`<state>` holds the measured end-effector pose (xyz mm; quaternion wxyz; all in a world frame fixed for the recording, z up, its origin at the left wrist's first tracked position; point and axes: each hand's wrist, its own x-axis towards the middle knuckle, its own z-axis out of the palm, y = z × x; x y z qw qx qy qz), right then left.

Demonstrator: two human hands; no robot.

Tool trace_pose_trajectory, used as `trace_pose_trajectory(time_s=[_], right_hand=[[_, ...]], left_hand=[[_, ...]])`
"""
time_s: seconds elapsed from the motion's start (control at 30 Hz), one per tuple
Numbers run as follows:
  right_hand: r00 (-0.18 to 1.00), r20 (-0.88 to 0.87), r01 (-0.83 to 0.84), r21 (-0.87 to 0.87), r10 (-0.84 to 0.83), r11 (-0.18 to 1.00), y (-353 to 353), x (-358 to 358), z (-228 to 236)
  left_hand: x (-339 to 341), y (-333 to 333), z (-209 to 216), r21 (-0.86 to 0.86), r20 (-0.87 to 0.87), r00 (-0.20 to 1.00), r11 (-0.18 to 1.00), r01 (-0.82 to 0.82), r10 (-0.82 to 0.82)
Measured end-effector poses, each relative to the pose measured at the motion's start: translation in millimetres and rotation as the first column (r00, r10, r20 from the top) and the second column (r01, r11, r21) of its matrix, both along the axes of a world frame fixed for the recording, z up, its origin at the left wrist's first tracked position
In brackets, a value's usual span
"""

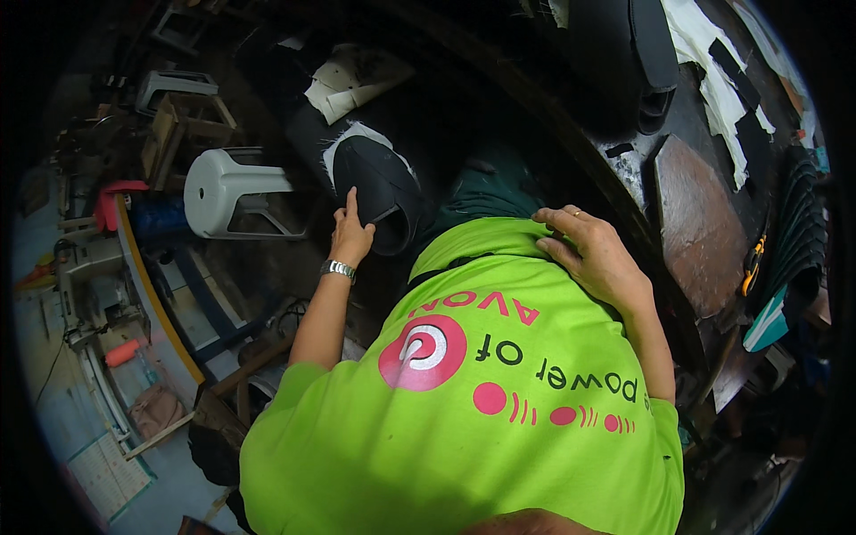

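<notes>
A black rounded piece [374, 183], padded-looking and edged at its far end with frayed white fabric, lies low in front of me to the left. My left hand [352, 236], with a metal watch on its wrist, is at its near left side. The index finger stretches out against the black surface while the other fingers curl loosely; nothing shows in the grasp. My right hand [596, 250], a ring on one finger, rests on the hem of my bright green shirt [535, 357] beside my dark green trousers [490, 189]. Its fingers are slightly bent and hold nothing visible.
A white plastic stool [214, 192] lies on its side at left, near a wooden stool [183, 134]. To the right, a dark worktable holds a brown board [700, 223], white cloth scraps [713, 89], a yellow-handled cutter [754, 266] and stacked dark pieces [794, 223]. A sewing machine [94, 276] stands far left.
</notes>
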<state>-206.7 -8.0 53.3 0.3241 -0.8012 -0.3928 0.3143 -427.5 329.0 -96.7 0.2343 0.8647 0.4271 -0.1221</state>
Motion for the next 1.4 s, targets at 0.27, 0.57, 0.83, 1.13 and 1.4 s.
trace_pose_trajectory(time_s=[0.27,0.57,0.83,1.13,1.4], right_hand=[[0.996,-0.055,0.076,0.029,-0.074,0.997,-8,2,-12],[0.996,-0.051,0.069,-0.011,-0.070,0.998,-6,7,-17],[0.997,-0.025,0.071,-0.032,-0.072,0.997,3,11,-24],[0.997,0.036,0.072,-0.047,-0.071,0.996,15,15,-34],[0.978,0.053,0.207,-0.117,-0.202,0.971,8,11,-38]], left_hand=[[24,-5,19,0.220,0.085,0.939,0.925,0.309,-0.334],[57,53,0,0.236,-0.072,0.978,0.950,0.205,-0.193],[77,63,55,-0.242,-0.404,0.825,0.916,0.321,-0.396],[208,154,-46,0.467,-0.113,0.888,0.765,0.443,-0.445],[237,296,-90,0.513,-0.399,0.843,0.674,0.532,-0.362]])
